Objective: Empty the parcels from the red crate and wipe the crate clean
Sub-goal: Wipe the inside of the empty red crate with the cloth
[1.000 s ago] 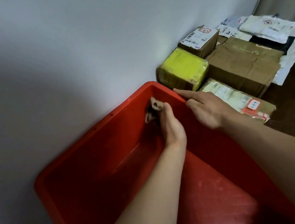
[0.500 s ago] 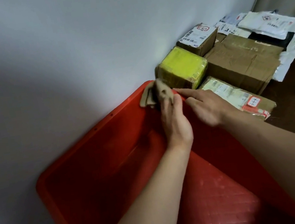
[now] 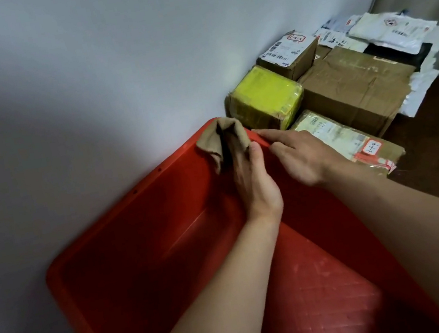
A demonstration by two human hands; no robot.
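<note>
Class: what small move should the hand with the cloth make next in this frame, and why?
Probably slide the cloth along the red crate's far rim: the left hand holds it over the far corner, the right hand rests on the side rim, and its inside looks empty.

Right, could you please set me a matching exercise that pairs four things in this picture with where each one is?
Things
1. cloth
2. yellow parcel
3. right hand
4. white mailers

Places
A. farthest from the red crate, at the back
B. draped over the crate's far corner, held by the left hand
C. by the wall, just beyond the crate's far corner
D. resting on the crate's rim

Pairs: 1-B, 2-C, 3-D, 4-A
</note>
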